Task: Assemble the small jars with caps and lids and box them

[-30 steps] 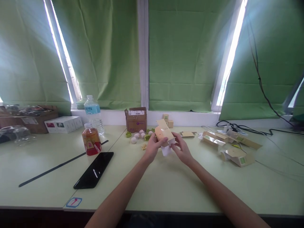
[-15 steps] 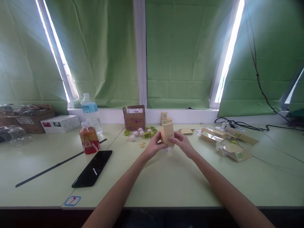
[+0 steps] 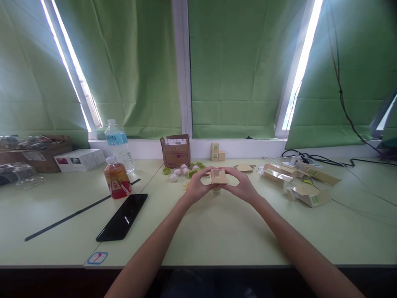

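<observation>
Far left on the pale green tabletop (image 3: 46, 198) there's some crumpled clear plastic (image 3: 28, 176) by a stuffed cardboard box (image 3: 46, 159), then a few white boxes (image 3: 81, 160) side by side. Next up: a big clear water bottle (image 3: 120, 149) with a blue label, and just in front of it a bottle of reddish-amber drink (image 3: 117, 180). A long black strip (image 3: 66, 221) runs diagonally past that, and a black phone (image 3: 123, 217) lies flat nearby.

Further along, a brown carton (image 3: 176, 154) sits at the back, with pale pink pieces (image 3: 173, 177) and green pieces (image 3: 166, 170) scattered in front. Then the left hand (image 3: 197, 188), thumb and fingers pinching one side of a small tan box (image 3: 218, 177). The right hand (image 3: 242, 188) pinches the other side, so the box is right between them, thumbs low, fingers up top. Behind it are some little stacked boxes (image 3: 214, 156).

Over on the right: unfolded tan cardboard (image 3: 312, 195), plus black cables (image 3: 328, 165) behind.
</observation>
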A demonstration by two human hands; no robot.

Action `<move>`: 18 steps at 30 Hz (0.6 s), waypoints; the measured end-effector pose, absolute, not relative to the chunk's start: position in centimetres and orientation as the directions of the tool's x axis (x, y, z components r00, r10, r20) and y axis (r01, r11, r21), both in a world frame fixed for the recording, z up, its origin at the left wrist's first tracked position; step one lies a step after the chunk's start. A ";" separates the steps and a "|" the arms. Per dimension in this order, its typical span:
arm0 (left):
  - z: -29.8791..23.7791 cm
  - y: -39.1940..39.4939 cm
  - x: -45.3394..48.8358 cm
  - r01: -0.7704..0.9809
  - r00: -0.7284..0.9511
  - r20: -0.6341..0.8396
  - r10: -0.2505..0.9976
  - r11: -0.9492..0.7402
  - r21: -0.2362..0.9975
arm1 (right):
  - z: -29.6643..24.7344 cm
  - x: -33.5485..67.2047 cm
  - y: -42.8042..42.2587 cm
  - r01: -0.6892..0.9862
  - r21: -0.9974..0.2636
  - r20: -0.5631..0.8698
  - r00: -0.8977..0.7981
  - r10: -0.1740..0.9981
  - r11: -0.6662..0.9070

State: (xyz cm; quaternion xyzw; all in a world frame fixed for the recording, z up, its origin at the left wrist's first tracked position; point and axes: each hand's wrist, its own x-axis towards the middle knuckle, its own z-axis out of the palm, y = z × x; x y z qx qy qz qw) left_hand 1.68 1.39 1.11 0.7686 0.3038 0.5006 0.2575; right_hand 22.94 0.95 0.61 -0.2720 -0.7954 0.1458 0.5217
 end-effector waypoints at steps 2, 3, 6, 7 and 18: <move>1.1 1.5 1.5 0.245 0.322 0.613 0.721 -0.689 0.682 | 0.5 23.0 1.0 0.301 -0.487 0.756 -0.325 0.569 0.820; 1.0 1.5 1.5 0.250 0.329 0.614 0.717 -0.693 0.676 | 0.4 23.0 1.1 0.306 -0.476 0.760 -0.329 0.561 0.824; 0.8 1.7 1.5 0.248 0.331 0.632 0.701 -0.711 0.658 | 0.2 23.0 1.2 0.309 -0.465 0.768 -0.325 0.551 0.830; 0.7 1.7 1.5 0.253 0.325 0.635 0.701 -0.711 0.656 | 0.1 23.0 1.2 0.305 -0.476 0.766 -0.317 0.559 0.825; 0.9 2.0 1.6 -0.115 0.260 0.512 0.819 -0.500 0.858 | 0.7 22.1 1.7 -0.225 -0.896 0.394 -0.013 0.919 0.382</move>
